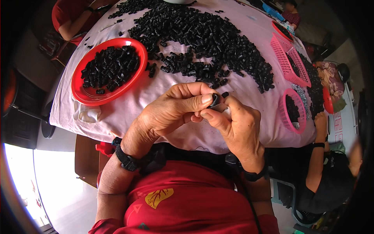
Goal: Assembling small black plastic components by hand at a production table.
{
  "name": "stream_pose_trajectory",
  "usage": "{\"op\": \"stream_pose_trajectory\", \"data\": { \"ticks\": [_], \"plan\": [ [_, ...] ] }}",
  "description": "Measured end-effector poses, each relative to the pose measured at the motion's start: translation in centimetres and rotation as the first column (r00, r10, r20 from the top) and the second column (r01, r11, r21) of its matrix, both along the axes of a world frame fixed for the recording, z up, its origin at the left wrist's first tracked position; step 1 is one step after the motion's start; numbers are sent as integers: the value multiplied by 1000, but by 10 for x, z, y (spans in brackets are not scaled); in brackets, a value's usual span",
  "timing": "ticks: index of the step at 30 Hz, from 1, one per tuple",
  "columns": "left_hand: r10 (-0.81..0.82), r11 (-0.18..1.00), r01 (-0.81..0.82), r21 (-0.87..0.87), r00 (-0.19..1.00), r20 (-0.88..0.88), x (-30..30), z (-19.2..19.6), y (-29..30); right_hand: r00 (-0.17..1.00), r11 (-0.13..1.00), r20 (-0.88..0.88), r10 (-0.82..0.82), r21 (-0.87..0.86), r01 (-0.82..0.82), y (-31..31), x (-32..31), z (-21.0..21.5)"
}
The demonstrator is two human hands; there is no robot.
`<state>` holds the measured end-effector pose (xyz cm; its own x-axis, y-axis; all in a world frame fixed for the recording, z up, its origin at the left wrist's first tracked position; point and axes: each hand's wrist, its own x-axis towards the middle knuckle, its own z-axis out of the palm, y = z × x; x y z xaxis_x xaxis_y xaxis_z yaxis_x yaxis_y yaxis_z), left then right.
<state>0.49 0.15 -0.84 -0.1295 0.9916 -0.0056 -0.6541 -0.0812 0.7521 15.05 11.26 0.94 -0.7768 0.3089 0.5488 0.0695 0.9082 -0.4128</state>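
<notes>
pale pink cloth covers the table point(249, 84) in front of me, and a wide heap of small black plastic parts point(210, 39) spreads across it from about twelve o'clock round to two o'clock of my hands. at ten o'clock sits a red round plate point(87, 93) holding a smaller pile of the same black pieces. at two o'clock stands a pink mesh basket point(290, 60), and at three o'clock a round pink basket point(286, 115) with more dark pieces inside.

my left hand point(167, 113) and my right hand point(237, 124) meet over the near edge of the cloth, fingertips touching. between them i pinch one small black part point(214, 100): my left thumb lies along it from nine o'clock and my right fingers close on it from three o'clock. something small and white shows against my right fingers just beside the part; i cannot tell what it is. both wrists wear dark bands, and my red shirt fills the view at six o'clock.

another person in a red top sits at eleven o'clock beyond the plate, and at four o'clock another person's hand point(321, 121) rests by the round basket.
</notes>
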Motion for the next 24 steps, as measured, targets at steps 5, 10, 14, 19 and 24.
{"op": "stream_pose_trajectory", "data": {
  "ticks": [5, 10, 14, 19, 24],
  "plan": [
    [-37, 999, 36, 18, 999, 23, -4, 1, -3, 978, 935, -174, 118, -313, -169, -3, 5, 13],
    [-111, 994, 110, 22, 993, 51, -9, 6, -5, 974, 906, -184, 134, -376, -196, -1, 8, 17],
    [-85, 996, 85, -23, 996, -1, -5, 6, -4, 927, 891, -271, 260, -301, -339, 7, 3, 4],
    [-132, 991, 133, -28, 991, 35, -8, 3, -4, 971, 899, -181, 153, -382, -213, 3, 2, 4],
    [54, 996, -50, 70, 997, -51, -3, 5, 0, 945, 906, -322, 61, -379, -187, -2, -2, 4]
  ]
}}
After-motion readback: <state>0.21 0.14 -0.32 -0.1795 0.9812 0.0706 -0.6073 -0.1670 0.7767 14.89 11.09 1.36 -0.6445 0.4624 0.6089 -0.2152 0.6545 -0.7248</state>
